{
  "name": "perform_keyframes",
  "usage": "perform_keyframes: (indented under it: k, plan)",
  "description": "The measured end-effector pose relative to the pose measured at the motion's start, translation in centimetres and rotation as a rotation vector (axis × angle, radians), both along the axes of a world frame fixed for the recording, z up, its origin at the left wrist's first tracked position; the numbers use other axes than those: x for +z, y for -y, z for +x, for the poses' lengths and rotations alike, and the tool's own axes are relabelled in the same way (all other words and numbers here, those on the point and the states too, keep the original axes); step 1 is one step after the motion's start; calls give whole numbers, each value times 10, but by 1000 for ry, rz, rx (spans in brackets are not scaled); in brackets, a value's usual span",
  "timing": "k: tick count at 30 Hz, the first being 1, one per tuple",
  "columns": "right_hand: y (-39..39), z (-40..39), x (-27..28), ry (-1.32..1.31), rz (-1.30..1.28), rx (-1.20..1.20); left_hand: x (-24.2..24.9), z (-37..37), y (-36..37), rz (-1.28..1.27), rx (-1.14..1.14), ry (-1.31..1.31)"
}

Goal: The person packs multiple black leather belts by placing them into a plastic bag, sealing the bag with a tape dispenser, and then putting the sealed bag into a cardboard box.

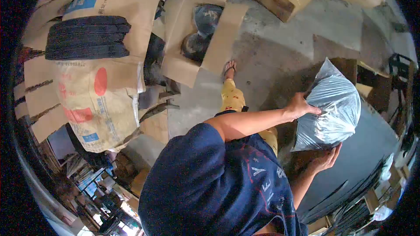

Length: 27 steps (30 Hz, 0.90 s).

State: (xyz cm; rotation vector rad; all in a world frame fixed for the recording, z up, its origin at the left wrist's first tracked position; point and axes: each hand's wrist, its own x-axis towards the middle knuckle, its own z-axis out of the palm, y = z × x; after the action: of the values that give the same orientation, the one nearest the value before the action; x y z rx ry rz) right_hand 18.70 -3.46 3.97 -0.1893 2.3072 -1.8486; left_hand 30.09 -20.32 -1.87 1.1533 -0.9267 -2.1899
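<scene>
navy shirt (205,188) | plastic-wrapped bundle (332,109) between left hand (301,105), right hand (323,161)

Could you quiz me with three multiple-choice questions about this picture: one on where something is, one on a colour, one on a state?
1. Where does the stack of black tyres lie?
A. on flattened cardboard at the upper left
B. inside the plastic bag
C. under the person's foot

2. What colour is the person's shirt?
A. white
B. dark blue
C. red

3. How is the clear plastic bag held?
A. it lies untouched on the floor
B. it hangs from a hook
C. one hand on its side, the other hand beneath it

Answers: 1 A, the tyres rest on brown cardboard there. 2 B, the cloth is navy. 3 C, one palm presses the bag's side, one supports its underside.
</scene>
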Motion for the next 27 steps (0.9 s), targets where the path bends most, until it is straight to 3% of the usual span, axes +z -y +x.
perform_keyframes:
  k: [1,4,6,7,8,9,11,12,13,14,16,17,18,19,21,23,25,27]
  plan:
    - [-3,-4,-6,-279,256,288,3,13,9,17,12,-1]
    - [36,34,-39,-263,415,655,13,85,68,-349,108,314]
    - [32,55,-112,33,501,836,7,133,96,-424,80,514]
    - [31,67,-149,155,560,1003,-31,149,96,-585,88,608]
    - [31,80,-185,272,622,1174,-15,184,117,-789,-14,741]
    - [45,112,-208,345,689,1405,-32,210,128,-828,-139,831]
    - [54,167,-253,556,699,1536,-75,260,154,-874,-305,1197]
    - [80,196,-242,595,717,1458,-83,283,177,-681,-285,1236]
    - [114,223,-217,534,805,1480,-105,312,188,-744,-293,1296]
    - [150,250,-191,475,895,1501,-111,336,203,-640,-241,1366]
    - [175,286,-192,312,1054,1620,-162,398,216,-616,-122,1367]
    - [165,295,-211,201,885,1727,-170,415,220,-512,-98,1389]
    - [159,304,-224,95,712,1820,-183,436,229,-330,-272,1534]
    - [155,311,-228,105,725,1818,-196,455,229,-286,-204,1564]
    - [144,321,-233,-195,1049,2101,-211,479,227,-225,-151,1591]
    - [137,325,-243,-127,1147,2167,-217,500,233,-200,18,1658]
    - [132,332,-247,97,1236,1935,-234,524,233,-155,53,1686]
    - [113,331,-282,72,1173,1958,-248,538,233,-107,86,1717]
